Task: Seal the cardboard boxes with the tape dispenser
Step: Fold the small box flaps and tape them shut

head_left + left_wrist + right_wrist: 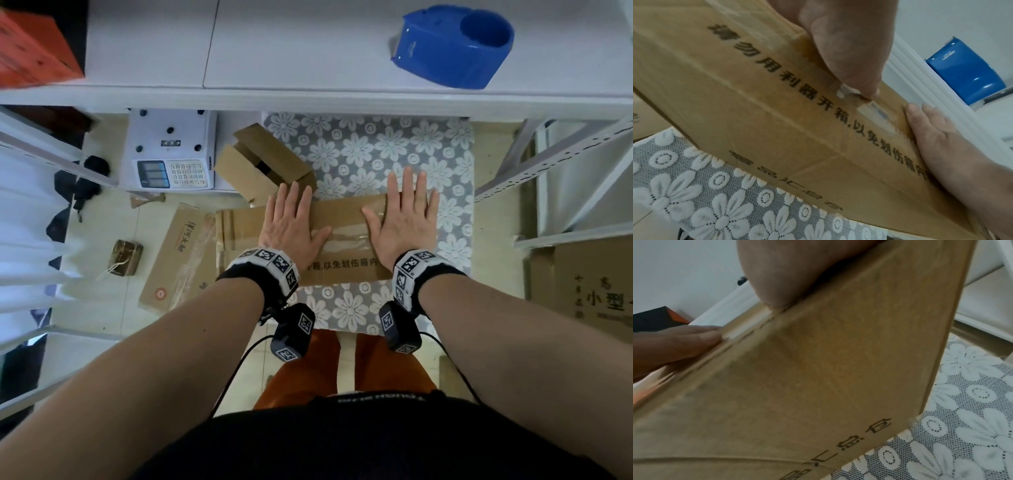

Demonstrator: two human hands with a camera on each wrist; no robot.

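On flowered cloth (pixel 359 150), both flat, spread hands (pixel 291 222) (pixel 404 216) press the taped cardboard box (pixel 342 219).

The top of the box (pixel 342 236) was covered at both ends by the left hand (pixel 291 226) and the right hand (pixel 404 219), laid flat; only a taped strip between them was left free. Behind the left hand an open carton (pixel 263 164) stood close. Bare flowered cloth (pixel 376 147) was left behind the box. A shelf (pixel 308 92) overhung it, with the tape dispenser (pixel 452 44) on top.
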